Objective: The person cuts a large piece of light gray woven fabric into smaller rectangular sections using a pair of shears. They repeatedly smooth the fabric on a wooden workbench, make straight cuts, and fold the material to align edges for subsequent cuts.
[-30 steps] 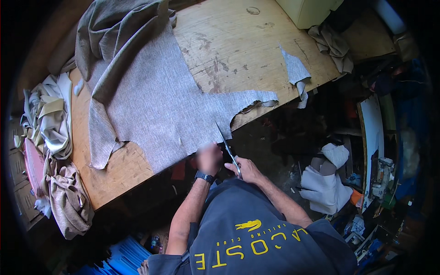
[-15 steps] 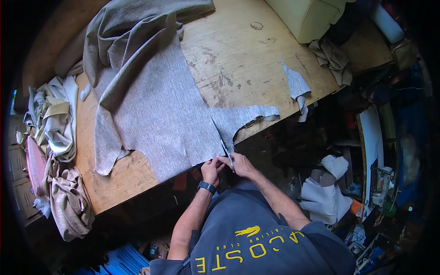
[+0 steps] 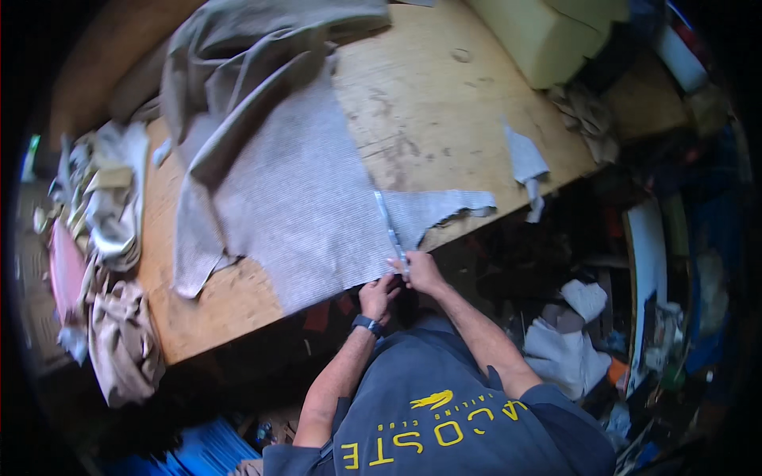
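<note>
Reaching deeper across grey fabric [image 3: 294, 190] than before, scissors [image 3: 384, 216] in curled right hand [image 3: 425, 273], left hand [image 3: 377, 300] bent, hold unclear.

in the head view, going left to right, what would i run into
Pink object → crumpled tan cloth → left hand → right hand → small grey fabric scrap → upright white panel.

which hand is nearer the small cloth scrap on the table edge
Right. The right hand, holding the scissors, is below and left of the scrap; the left hand, by the lower edge of the big cloth, is farther left.
</note>
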{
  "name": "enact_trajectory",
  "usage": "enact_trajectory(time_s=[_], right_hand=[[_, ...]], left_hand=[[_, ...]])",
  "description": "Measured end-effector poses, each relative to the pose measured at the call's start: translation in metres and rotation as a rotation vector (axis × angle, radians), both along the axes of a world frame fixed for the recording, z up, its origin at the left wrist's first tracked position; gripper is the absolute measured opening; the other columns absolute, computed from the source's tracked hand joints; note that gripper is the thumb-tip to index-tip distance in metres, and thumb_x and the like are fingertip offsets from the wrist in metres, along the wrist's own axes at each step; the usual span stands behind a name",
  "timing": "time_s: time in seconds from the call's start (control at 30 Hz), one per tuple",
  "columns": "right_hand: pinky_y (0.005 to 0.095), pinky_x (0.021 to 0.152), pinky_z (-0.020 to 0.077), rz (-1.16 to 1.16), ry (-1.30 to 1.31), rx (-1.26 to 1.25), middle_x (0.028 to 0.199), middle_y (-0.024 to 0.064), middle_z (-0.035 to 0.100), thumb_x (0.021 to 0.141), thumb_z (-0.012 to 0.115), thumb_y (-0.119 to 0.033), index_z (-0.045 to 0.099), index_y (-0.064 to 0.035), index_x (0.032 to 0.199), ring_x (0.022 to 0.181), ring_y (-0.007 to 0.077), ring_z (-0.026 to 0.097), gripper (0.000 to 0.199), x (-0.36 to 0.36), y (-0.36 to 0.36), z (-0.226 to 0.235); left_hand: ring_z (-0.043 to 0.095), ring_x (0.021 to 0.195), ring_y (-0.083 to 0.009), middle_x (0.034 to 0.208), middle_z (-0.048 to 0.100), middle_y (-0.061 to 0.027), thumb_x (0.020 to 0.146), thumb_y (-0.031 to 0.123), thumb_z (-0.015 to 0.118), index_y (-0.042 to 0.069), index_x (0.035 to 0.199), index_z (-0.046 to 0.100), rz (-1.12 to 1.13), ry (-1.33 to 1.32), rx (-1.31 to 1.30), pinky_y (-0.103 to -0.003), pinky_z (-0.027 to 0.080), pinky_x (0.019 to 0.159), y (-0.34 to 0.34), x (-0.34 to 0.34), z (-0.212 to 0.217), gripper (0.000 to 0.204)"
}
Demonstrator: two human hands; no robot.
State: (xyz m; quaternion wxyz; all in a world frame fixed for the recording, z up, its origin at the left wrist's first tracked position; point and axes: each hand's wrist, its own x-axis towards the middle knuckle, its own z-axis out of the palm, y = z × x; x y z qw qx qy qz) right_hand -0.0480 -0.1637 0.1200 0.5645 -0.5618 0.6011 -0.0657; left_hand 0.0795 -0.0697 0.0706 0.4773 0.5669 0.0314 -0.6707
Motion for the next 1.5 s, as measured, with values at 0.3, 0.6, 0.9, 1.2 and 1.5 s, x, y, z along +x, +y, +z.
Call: enact_trajectory(time_s=[0.3,0.6,0.9,1.2,1.5], right_hand=[[0.0296,0.046,0.0467,-0.021,-0.118,0.063,0.059,0.0044,0.06,0.092,0.066,-0.054,0.062,-0.002,0.074,0.05,0.0123,0.059,0.055,0.033,-0.03,-0.003],[0.0266,0.044,0.045,-0.18,-0.37,0.11,0.06,0.0004,0.055,0.092,0.07,-0.044,0.061,-0.0048,0.079,0.048,0.0092,0.053,0.043,-0.005,-0.037,-0.024],[0.0266,0.043,0.0458,-0.759,-0.263,-0.109,0.059,0.0008,0.054,0.095,0.065,-0.049,0.055,-0.0081,0.075,0.047,0.0101,0.054,0.047,-0.161,0.005,-0.003],[0.0249,0.044,0.0423,-0.654,-0.104,-0.136,0.059,-0.0004,0.051,0.098,0.063,-0.04,0.055,-0.0071,0.078,0.047,0.0085,0.051,0.039,-0.193,0.132,-0.032],[0.0255,0.046,0.0424,-0.336,-0.103,-0.181,0.058,-0.001,0.055,0.094,0.071,-0.031,0.058,-0.0047,0.078,0.05,0.0056,0.052,0.033,-0.156,0.113,-0.017]], left_hand=[[0.069,0.099,-0.0205,0.107,0.071,-0.0095,0.098,0.02,0.062,0.0,0.11,0.064,-0.092,-0.061,-0.016,-0.034,0.055,0.084,0.006,0.017,0.003,0.023],[0.061,0.113,-0.0325,0.119,0.067,-0.0148,0.084,0.028,0.076,0.009,0.121,0.068,-0.537,-1.657,-0.595,-0.046,0.045,0.1,-0.051,0.115,0.06,0.043],[0.059,0.089,-0.036,0.093,0.063,-0.013,0.093,0.014,0.064,0.007,0.092,0.065,-0.391,-1.831,-0.628,-0.046,0.045,0.08,-0.071,0.154,0.02,0.008],[0.066,0.088,-0.0412,0.093,0.068,-0.0238,0.095,0.022,0.061,0.0,0.099,0.066,-1.109,-0.732,-0.269,-0.047,0.051,0.079,0.207,0.004,-0.052,0.023],[0.065,0.102,-0.0353,0.106,0.07,-0.0174,0.091,0.021,0.066,0.003,0.104,0.071,-0.44,-1.507,-0.215,-0.045,0.05,0.093,0.06,0.103,0.048,0.023]])
